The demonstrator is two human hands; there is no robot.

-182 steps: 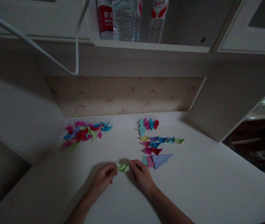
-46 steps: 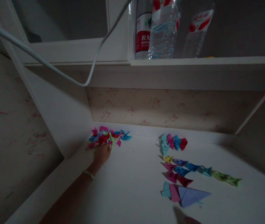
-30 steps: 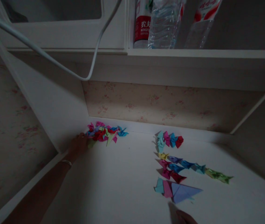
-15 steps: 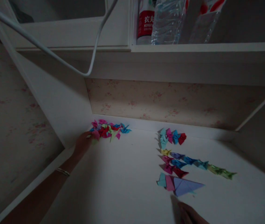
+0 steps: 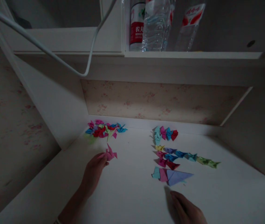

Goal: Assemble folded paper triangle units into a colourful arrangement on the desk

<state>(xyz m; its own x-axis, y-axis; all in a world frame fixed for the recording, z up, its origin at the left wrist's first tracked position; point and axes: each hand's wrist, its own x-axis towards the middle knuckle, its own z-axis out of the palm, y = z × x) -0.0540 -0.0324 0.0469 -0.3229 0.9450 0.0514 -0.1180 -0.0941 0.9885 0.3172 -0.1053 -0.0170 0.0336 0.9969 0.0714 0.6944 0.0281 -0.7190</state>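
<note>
My left hand (image 5: 95, 169) pinches a pink paper crane (image 5: 109, 154) by one end, just above the white desktop. Behind it lies a jumbled pile of folded paper figures (image 5: 101, 130) in pink, red, blue and green. My right hand (image 5: 185, 207) is closed near the front, fingers pressed together, with nothing visible in them. Just beyond it is a row of flat folded pieces: a teal one (image 5: 156, 173), a pink one (image 5: 163, 175) and a purple one (image 5: 177, 176). Farther back, several small paper figures (image 5: 180, 154) form rows, and a short cluster (image 5: 165, 133) sits near the back edge.
A white cable (image 5: 64, 67) loops across the upper left. Overhead, a shelf (image 5: 193, 55) holds plastic bottles (image 5: 155, 29). A white side panel (image 5: 50, 99) bounds the desk at left, and floral wallpaper (image 5: 160, 101) covers the back.
My left hand has lifted the pink crane from the pile and brought it right and nearer. My right hand is a little farther into view. The camera view has shifted slightly.
</note>
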